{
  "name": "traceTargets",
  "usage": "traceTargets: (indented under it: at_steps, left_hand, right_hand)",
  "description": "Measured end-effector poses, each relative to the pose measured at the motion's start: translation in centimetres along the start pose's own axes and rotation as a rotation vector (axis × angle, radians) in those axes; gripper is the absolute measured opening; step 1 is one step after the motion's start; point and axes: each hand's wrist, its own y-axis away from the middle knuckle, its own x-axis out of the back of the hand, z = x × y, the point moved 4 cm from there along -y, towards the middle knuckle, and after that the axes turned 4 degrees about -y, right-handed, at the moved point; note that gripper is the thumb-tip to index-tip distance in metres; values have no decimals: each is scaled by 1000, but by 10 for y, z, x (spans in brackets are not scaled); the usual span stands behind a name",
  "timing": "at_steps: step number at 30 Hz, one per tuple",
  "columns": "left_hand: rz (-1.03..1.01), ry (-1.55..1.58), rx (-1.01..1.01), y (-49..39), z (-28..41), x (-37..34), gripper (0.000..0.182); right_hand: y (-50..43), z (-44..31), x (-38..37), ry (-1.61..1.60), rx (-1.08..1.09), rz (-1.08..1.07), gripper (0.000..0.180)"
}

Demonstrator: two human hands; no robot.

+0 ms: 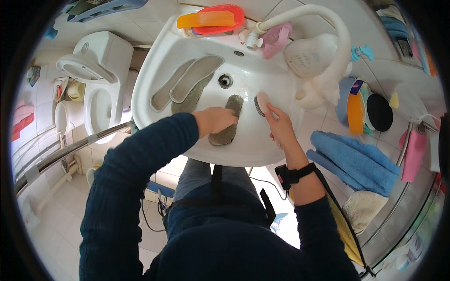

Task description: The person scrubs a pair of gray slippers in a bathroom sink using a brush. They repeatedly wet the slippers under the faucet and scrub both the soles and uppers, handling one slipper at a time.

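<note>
A dark grey shoe insole (pixel 225 135) lies in the front part of a white washbasin (pixel 197 152). My left hand (pixel 218 121) rests on its middle, the fingers at its right edge. To its right, my right hand (pixel 280 123) holds a pink scrubbing brush (pixel 262 102), whose dark bristles face left, apart from the insole. At the basin's left lie more insoles: a light-edged one (pixel 197 75) overlaps another light-edged one (pixel 165 92) and a darker, greenish-grey one (pixel 194 97). The drain (pixel 225 81) lies between them and the brush.
Along the back rim stand an orange and red dish (pixel 221 17), a white tap (pixel 251 40) and a pink soap dish (pixel 276 39). A white hose (pixel 342 31) arches over a plastic jug (pixel 306 56). Blue towels (pixel 355 159) hang right; a toilet (pixel 102 70) stands left, behind a metal rail (pixel 81 144).
</note>
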Motion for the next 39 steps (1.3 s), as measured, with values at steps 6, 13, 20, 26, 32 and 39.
traceTargets:
  at_steps: [6,13,20,26,32,39]
  left_hand:
    - [139,-456,-116,-36,-20,12,71]
    - [-123,-536,-141,-47,-30,22,64]
    - [-1,179,258,-9,-24,-11,47]
    - [37,46,105,36,37,-31,43]
    - [-114,206,117,48,48,-25,51]
    - [-70,148,121,50,50,-23,53]
  right_hand:
    - [20,-5,13,-187,-43,40,37]
    - [22,13,26,-222,-40,67,32]
    - [6,4,22,-130,8,73,32]
    - [6,11,-10,464,605,65,37]
    - [4,-15,-63,939,397,-396,37]
    - [-26,-34,-66,958,392,-99,34]
